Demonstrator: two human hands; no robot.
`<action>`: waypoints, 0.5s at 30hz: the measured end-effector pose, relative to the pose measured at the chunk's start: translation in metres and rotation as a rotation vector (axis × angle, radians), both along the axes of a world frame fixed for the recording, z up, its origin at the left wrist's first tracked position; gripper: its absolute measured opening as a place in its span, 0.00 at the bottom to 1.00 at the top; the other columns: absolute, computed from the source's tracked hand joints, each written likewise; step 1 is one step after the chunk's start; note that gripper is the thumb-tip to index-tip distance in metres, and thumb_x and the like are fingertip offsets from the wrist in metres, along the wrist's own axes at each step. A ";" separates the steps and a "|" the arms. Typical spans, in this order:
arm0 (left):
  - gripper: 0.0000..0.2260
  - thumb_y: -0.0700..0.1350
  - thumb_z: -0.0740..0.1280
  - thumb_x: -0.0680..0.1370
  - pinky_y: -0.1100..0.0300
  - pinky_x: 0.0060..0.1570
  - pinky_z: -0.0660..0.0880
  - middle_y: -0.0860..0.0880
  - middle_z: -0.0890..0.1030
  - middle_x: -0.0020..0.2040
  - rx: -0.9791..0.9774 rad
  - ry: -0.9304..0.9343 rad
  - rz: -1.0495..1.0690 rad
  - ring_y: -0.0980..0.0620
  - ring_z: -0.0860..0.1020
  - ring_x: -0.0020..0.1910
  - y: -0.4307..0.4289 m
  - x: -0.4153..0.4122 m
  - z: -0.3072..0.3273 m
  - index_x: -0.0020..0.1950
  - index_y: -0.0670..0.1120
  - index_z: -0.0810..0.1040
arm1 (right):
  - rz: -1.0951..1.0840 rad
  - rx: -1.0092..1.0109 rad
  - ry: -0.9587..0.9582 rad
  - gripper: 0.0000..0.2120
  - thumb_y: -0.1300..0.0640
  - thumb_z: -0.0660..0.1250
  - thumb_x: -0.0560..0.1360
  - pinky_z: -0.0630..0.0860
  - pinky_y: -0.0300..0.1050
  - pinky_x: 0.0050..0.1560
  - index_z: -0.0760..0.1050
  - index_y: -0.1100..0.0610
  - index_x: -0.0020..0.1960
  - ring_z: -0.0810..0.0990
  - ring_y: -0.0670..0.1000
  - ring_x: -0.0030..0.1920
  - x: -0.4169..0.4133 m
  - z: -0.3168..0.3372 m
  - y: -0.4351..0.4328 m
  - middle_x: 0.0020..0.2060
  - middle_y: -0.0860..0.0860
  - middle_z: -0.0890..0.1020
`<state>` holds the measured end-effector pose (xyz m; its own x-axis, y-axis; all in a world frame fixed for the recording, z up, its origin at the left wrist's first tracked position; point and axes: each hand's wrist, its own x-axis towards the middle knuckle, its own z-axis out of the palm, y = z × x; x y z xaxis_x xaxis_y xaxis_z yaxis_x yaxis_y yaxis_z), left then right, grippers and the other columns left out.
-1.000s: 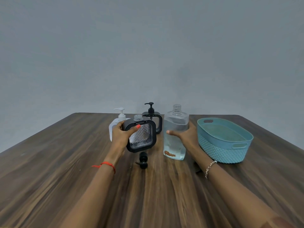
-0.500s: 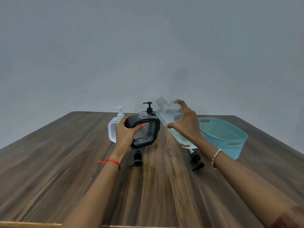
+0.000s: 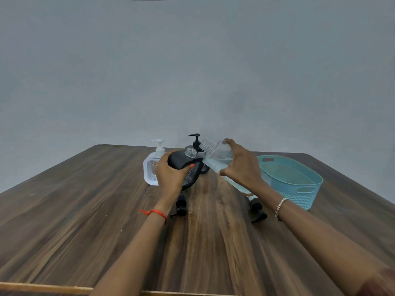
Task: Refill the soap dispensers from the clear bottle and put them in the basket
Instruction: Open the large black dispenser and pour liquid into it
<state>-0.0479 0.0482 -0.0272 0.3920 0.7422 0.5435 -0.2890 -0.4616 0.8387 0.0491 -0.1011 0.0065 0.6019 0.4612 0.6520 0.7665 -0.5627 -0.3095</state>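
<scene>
A dark wooden table (image 3: pixel 85 210) fills the lower view, and two bare forearms reach forward across it. Nearest, a loose black pump head (image 3: pixel 181 207) lies on the wood by the left wrist, and a second pump head (image 3: pixel 257 211) lies by the right wrist.

Beyond them, the left hand (image 3: pixel 171 176) has its grip wrapped round a black soap dispenser (image 3: pixel 183 161), which is tipped to the right with its uncapped neck open. The right hand (image 3: pixel 241 167) has its grip closed round the clear bottle (image 3: pixel 218 157). The bottle slants up to the left, so its open mouth sits just beside and slightly above the dispenser's neck. Its liquid sits at the low end, so pouring seems not yet begun.

Both openings are narrow and both vessels are tilted. If the mouths are not lined up when the bottle tips further, soap would likely run over the left hand and onto the table.

Right behind stands a second black dispenser (image 3: pixel 195 142), its pump close to the bottle's mouth and easily knocked. A white dispenser (image 3: pixel 152 167) stands to the left. The teal basket (image 3: pixel 307 195) sits to the right, just beyond the right hand. Farthest is a plain grey wall.
</scene>
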 end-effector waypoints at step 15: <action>0.24 0.47 0.79 0.63 0.46 0.56 0.73 0.48 0.81 0.51 0.132 -0.028 0.095 0.48 0.77 0.52 -0.004 0.013 -0.016 0.56 0.45 0.77 | -0.021 -0.145 -0.072 0.32 0.55 0.70 0.65 0.75 0.46 0.42 0.65 0.52 0.68 0.77 0.55 0.47 -0.004 -0.003 -0.002 0.47 0.53 0.79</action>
